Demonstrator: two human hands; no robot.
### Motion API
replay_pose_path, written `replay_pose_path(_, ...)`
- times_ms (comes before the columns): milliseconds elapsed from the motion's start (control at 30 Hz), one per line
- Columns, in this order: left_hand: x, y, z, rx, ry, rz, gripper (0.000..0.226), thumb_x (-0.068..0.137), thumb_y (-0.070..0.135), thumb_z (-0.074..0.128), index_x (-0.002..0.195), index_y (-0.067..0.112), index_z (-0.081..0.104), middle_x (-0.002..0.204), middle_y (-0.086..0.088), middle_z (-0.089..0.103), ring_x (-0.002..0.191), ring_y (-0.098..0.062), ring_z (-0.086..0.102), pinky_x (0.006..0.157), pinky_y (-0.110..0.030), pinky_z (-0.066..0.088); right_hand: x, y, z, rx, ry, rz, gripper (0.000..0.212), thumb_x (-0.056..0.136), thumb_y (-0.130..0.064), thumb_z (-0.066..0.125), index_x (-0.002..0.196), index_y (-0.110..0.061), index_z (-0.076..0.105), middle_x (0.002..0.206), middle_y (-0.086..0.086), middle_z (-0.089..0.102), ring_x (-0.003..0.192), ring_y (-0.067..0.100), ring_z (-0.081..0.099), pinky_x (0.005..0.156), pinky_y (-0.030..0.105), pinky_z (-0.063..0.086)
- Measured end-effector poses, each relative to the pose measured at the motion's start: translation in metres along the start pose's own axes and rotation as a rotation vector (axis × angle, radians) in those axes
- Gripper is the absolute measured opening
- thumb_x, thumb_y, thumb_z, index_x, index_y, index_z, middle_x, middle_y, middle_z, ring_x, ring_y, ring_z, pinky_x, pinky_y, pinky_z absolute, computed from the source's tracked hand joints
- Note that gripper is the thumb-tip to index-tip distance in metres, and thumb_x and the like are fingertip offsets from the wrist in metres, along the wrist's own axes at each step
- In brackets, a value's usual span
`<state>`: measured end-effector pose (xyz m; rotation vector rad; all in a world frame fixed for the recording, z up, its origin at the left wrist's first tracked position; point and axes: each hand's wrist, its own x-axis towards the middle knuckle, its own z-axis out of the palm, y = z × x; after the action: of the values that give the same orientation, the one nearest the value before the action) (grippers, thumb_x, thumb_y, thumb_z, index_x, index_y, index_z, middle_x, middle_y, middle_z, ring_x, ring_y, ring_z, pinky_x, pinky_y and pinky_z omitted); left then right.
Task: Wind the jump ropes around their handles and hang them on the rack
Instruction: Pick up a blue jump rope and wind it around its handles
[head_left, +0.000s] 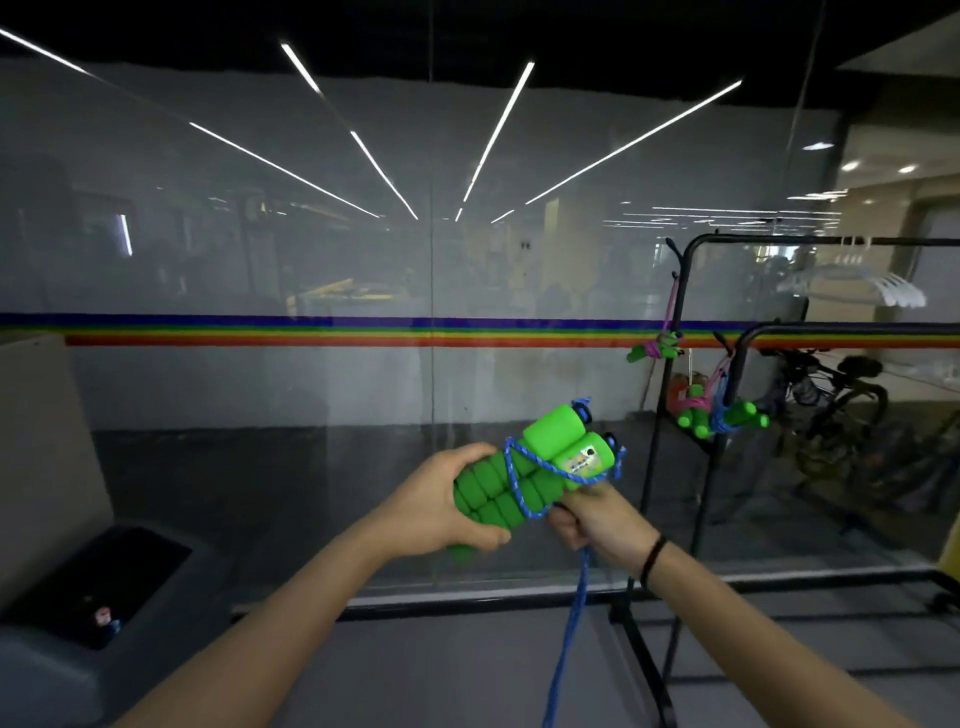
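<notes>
Head view: at 8 o'clock a dark open bin (98, 582) sits on the grey floor (415, 675). A small red-and-white item lies in its bottom, too small to identify. Just below centre, at 6 o'clock, the left hand (441, 506) has its fingers curled round the lower ends of two green foam handles (524, 478) held side by side and tilted up toward 1 o'clock. A blue rope (571, 623) crosses over the handles in a few turns. The right hand (592, 519), a black band (652, 561) on its wrist, is closed on the rope just under the handles, and the rest of the rope hangs down to the bottom edge. At 3 o'clock stands a black rack (691, 322) with a pink-corded bundle (657, 348) hanging from a hook. A second bundle (722, 413) of green handles hangs at 4 o'clock on a nearer rail. White hangers (857, 286) hang from the top bar, and a bicycle (831, 384) stands behind. A glass wall (311, 156) with a rainbow stripe (311, 330) spans the room.
</notes>
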<state>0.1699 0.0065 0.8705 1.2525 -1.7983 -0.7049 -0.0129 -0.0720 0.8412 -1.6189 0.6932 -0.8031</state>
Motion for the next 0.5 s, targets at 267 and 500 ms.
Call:
replay_pose_path(267,0.014,-0.014,0.022,0.475,0.165,-0.135,0.037,0.052,0.022,0.076,0.087,0.022,0.063,0.071,0.004,0.066,0.068,-0.017,0.062,0.064,-0.034,0.053,-0.029,-0.019,-0.018,-1.271,-0.266,-0.3,0.023,0.091,-0.033,0.048,0.09,-0.011,0.055,0.082,0.007,0.062,0.078,0.025,0.058,0.067,0.032,0.044)
replay_pose_path(500,-0.002,0.01,0.024,0.986,-0.307,0.024,0.041,0.065,0.026,0.068,0.103,0.031,0.052,0.077,0.009,0.057,0.076,-0.012,0.054,0.064,-0.026,0.037,-0.014,-0.071,-0.047,-1.041,-0.358,-0.292,0.017,0.068,-0.036,0.077,0.076,-0.023,0.068,0.073,-0.001,0.069,0.066,0.01,0.06,0.066,0.025,0.045)
